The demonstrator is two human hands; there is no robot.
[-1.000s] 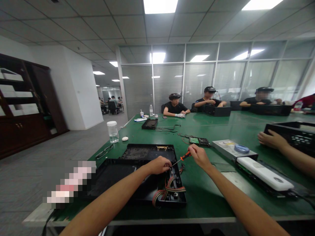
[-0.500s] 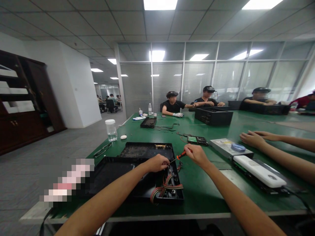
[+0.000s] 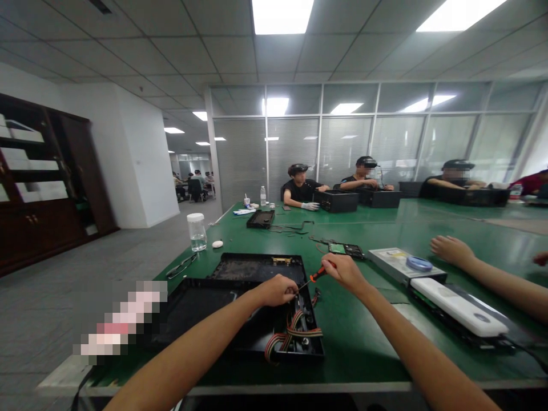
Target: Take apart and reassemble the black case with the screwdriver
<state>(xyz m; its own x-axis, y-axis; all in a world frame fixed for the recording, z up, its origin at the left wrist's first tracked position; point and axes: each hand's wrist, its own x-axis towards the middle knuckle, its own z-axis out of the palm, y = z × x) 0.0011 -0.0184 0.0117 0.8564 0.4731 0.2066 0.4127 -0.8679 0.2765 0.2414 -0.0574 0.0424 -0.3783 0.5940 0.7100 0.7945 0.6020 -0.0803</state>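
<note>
L hand [image 3: 277, 289] curled nearly closed, fingertips pinched down at the right inner edge of the black case [image 3: 240, 308], just by the screwdriver tip; what it pinches is too small to tell. R hand [image 3: 346, 272] closed round the orange-handled screwdriver [image 3: 315, 276], shaft angled down-left w/ tip meeting the L fingertips at the case edge. Case lies open on the green table [image 3: 363, 337], near the front edge, directly in front of the person; striped ribbon cables [image 3: 291, 334] spill from its front right corner. Behind the R hand: small green circuit board [image 3: 346, 249]. To the right: flat grey drive [image 3: 400, 264] w/ a blue tape roll [image 3: 418, 263] on top, and next to it a long white device [image 3: 460, 306]. A co-worker's hand [image 3: 451, 250] rests flat on the table just right of the drive, forearm reaching in from the right. Left of the case: clear jar w/ white lid [image 3: 197, 231] and a pair of glasses [image 3: 182, 265]. Other people sit at the far end w/ black boxes.
</note>
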